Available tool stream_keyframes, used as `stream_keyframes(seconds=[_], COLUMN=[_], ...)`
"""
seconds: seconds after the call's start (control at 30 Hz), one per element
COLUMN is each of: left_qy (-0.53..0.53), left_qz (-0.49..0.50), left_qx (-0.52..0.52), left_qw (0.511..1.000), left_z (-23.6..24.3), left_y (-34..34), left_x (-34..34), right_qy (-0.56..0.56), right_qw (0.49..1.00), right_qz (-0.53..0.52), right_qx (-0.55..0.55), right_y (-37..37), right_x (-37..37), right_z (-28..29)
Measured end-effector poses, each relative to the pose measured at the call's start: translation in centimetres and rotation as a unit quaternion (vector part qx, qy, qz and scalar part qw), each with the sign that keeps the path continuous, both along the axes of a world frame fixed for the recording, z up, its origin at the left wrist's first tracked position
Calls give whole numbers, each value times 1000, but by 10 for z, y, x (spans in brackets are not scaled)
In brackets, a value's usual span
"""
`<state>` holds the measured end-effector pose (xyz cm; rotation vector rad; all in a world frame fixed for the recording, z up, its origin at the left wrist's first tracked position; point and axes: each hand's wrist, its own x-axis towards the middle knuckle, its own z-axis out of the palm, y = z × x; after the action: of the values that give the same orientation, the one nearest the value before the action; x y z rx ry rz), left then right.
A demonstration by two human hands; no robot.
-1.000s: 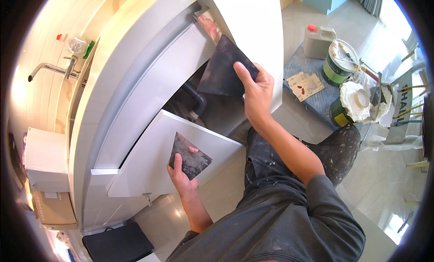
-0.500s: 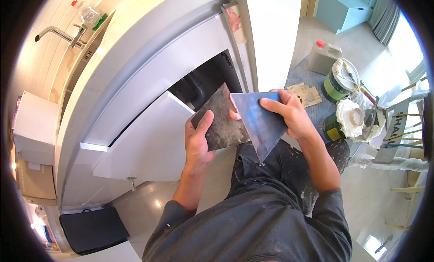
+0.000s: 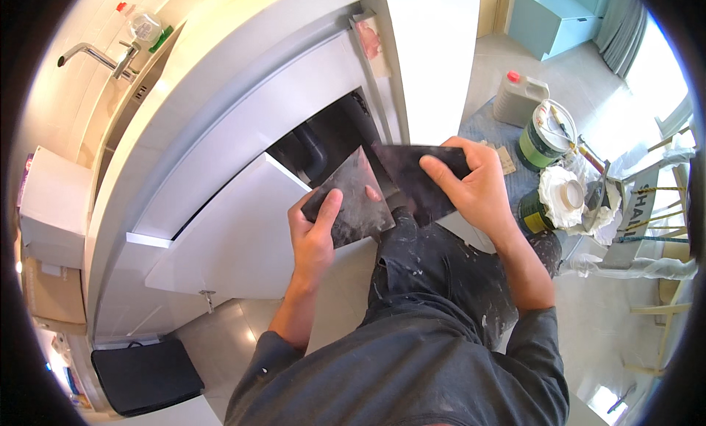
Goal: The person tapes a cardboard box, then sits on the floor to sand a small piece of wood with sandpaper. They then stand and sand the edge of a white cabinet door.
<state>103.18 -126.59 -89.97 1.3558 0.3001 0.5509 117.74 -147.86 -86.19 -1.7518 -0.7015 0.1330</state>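
Observation:
My left hand (image 3: pixel 312 238) grips a flat metal scraper (image 3: pixel 351 214), its thumb lying on the upper face. That face is grey and scuffed, with a small smear of pink filler (image 3: pixel 372 193) near one edge. My right hand (image 3: pixel 482 187) pinches a second scraper (image 3: pixel 415 177), dark and turned at a slant, with its thumb on top. The two blades are very close to each other; whether they touch I cannot tell. Beyond them is the dark opening of a white cabinet, with a black pipe (image 3: pixel 315 150) inside.
A white cabinet door (image 3: pixel 228 235) hangs open at the left. A narrow post beside the cabinet bears a pink filler patch (image 3: pixel 370 40). At the right stand a jerrycan (image 3: pixel 521 102), a green-white bucket (image 3: pixel 544 135) and a second bucket (image 3: pixel 535 211). A black case (image 3: pixel 147 374) lies lower left.
My right scraper has tilted, its face turning from bluish and shiny to dark. The pink filler that lay along the blades' meeting edge now shows as a smear on the left scraper.

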Motion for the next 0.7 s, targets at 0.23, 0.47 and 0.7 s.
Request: stream_keyframes(seconds=[0.23, 0.47, 0.7], left_qy=[-43, -38, -34], left_qz=[7, 77, 100], left_qx=[1, 10, -14], left_qw=[999, 996, 994], left_z=[8, -4, -18], left_y=[16, 38, 46], left_x=[-16, -48, -62], right_qy=[183, 198, 177], right_qw=[912, 864, 863], right_qz=[-44, -52, -72], right_qx=[365, 460, 468], right_y=[73, 113, 124], right_x=[35, 42, 48], right_z=[-40, -44, -47])
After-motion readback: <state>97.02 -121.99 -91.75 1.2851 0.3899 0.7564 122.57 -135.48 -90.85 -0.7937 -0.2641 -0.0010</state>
